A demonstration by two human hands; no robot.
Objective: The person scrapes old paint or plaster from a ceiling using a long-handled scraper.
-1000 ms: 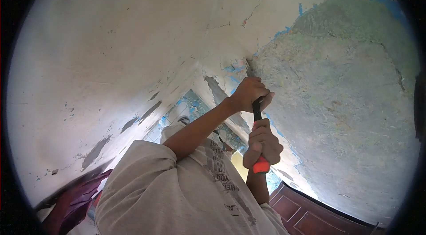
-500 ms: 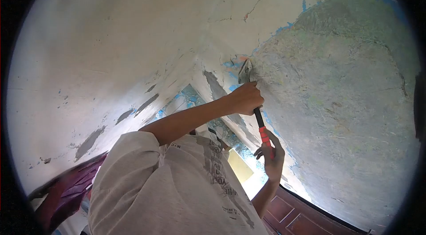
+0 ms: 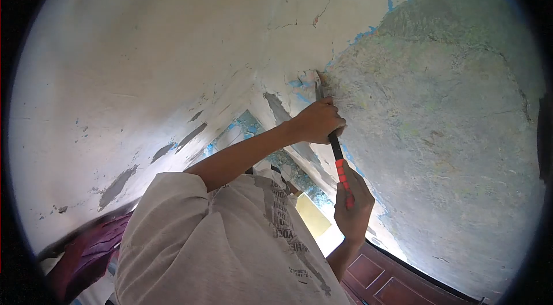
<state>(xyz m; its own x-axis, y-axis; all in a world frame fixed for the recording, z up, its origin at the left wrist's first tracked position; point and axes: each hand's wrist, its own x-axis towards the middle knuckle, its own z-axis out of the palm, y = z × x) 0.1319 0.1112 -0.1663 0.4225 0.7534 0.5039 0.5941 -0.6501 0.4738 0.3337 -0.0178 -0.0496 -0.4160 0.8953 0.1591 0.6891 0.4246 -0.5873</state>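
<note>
Both my hands are on a long hammer (image 3: 336,146) with a black shaft, a red-and-black grip and a metal head. My left hand (image 3: 317,121) is wrapped round the shaft just below the head. Lower down, my right hand (image 3: 356,200) is closed round the red grip. The head, seen nearly edge-on, meets the wall where peeling cream paint (image 3: 302,79) shows blue and orange spots. To the right of it spreads a rough grey-green stripped patch (image 3: 438,120) with a blue paint edge. Part of the shaft is hidden by my fingers.
Cream painted wall (image 3: 144,46) fills the left, with cracks and grey bare spots. A maroon panelled door or cabinet (image 3: 380,279) stands at the lower right. Purple cloth (image 3: 101,244) hangs at the lower left. Bright light comes from an opening (image 3: 314,218) beyond my shirt.
The hammer has turned, so its head shows a narrow side now, and its tip sits slightly higher against the wall. My right hand has closed more fully round the red grip.
</note>
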